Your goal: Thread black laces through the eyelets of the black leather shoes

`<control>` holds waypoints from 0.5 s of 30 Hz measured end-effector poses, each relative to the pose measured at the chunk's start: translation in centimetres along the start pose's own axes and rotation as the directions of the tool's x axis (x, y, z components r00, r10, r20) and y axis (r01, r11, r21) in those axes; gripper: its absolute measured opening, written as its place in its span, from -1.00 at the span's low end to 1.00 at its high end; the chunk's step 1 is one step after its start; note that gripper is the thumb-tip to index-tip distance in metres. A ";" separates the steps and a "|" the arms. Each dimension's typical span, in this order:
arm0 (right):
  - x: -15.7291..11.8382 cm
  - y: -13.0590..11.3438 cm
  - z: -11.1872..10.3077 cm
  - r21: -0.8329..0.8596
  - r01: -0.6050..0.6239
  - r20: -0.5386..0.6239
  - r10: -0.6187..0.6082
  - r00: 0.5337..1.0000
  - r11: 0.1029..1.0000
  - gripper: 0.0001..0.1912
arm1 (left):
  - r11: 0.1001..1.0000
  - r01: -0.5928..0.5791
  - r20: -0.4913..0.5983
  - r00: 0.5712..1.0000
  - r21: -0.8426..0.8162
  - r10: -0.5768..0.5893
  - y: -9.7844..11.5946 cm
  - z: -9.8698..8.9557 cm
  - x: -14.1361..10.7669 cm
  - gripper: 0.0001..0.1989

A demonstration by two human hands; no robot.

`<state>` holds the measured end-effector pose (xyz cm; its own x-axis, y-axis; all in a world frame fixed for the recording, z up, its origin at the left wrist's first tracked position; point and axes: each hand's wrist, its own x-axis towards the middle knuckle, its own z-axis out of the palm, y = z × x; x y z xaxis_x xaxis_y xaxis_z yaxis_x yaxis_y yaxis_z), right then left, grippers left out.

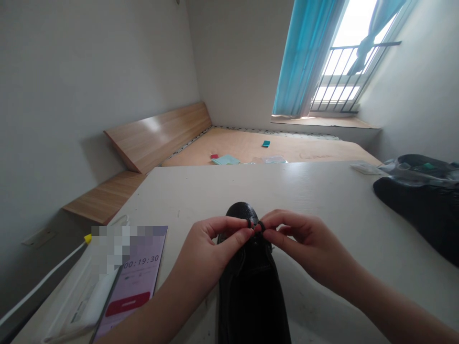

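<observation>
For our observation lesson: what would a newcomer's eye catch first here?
Probably the left hand and right hand, pinching black loops over the black shoe at lower centre. Next, the turquoise curtain beside the bright window, upper right, then the phone showing a timer, lower left.

Both forearms rise from the bottom of the frame, the left from lower left of centre, the right from the lower right corner, slanting inward. The left hand (224, 239) and right hand (296, 234) meet just below the frame's centre, close together, each with thumb and index finger pinched and the other fingers curled in.
</observation>
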<state>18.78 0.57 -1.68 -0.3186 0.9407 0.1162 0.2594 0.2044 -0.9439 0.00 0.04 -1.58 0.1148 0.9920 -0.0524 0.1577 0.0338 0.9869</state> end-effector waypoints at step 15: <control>-0.6 -0.3 1.6 -0.104 0.183 -0.147 -0.197 0.969 0.978 -0.90 | 0.998 -0.034 0.031 0.999 0.053 0.032 -0.1 0.7 -0.2 -0.79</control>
<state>17.42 -0.52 -2.01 -0.2261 0.9114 0.3437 0.2898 0.3998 -0.8696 0.66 -0.20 -1.83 0.1502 0.9883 -0.0251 0.2054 -0.0063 0.9787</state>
